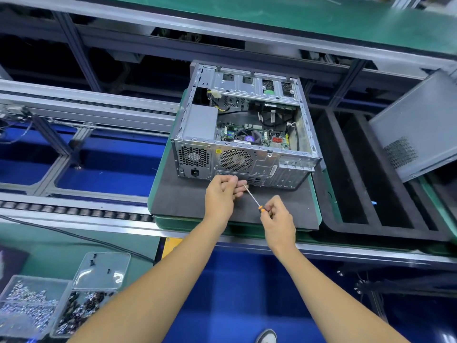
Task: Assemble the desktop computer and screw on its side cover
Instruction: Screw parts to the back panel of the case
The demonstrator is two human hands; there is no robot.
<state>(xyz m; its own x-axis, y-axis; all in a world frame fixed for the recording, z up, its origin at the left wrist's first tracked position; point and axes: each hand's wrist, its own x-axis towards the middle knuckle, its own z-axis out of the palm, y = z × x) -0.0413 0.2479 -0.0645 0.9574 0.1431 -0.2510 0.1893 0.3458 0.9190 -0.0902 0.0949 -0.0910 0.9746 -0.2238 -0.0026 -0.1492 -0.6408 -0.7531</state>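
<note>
Right now the right hand [277, 219] grips a screwdriver [252, 198] by its handle. Left hand [222, 191] pinches its tip, beside the open case [244, 127].

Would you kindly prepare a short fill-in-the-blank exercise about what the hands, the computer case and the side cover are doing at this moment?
1. The right hand grips the orange handle of a ____.
2. The left hand pinches the tool's metal ____.
3. The computer case lies on a dark mat with its upper side ____.
4. The grey side cover leans to the ____ of the case.

Missing words: screwdriver; tip; open; right
</note>
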